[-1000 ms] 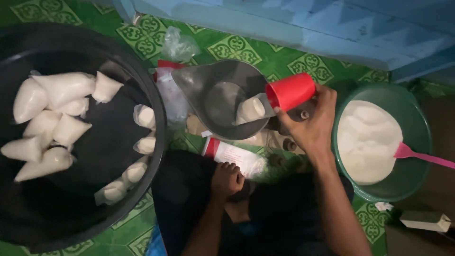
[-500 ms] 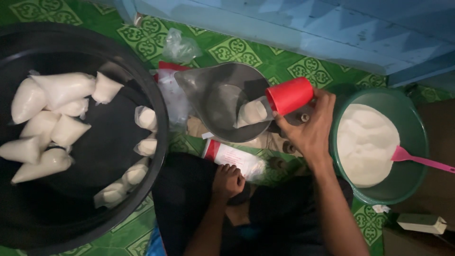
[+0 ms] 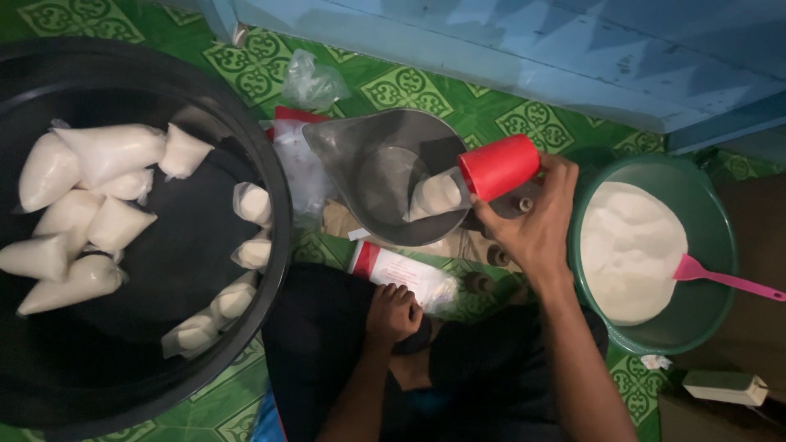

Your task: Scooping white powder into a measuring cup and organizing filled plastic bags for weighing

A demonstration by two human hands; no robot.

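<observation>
Since the earlier frames, little has shifted: I note the red cup (image 3: 498, 166) sits slightly more level against the grey scale pan (image 3: 378, 176), and the right hand (image 3: 530, 223) has crept a touch toward the frame centre. I judge the work stands at the same step, with a small white filled bag (image 3: 435, 195) resting in the pan at the cup's mouth. Fingers of the right hand are curled round the cup's base, gripping it. The left hand (image 3: 393, 313), at lower centre, is closed in a loose fist beside a flat white packet with a red end (image 3: 401, 274) (whether it pinches anything, I cannot tell). The black tub (image 3: 270, 205) at left is cut off by the frame edge. The green bowl (image 3: 716, 237) of white powder at right holds a pink scoop (image 3: 720, 277), its handle end out of frame. Small objects beneath the pan are too dim to identify.
</observation>
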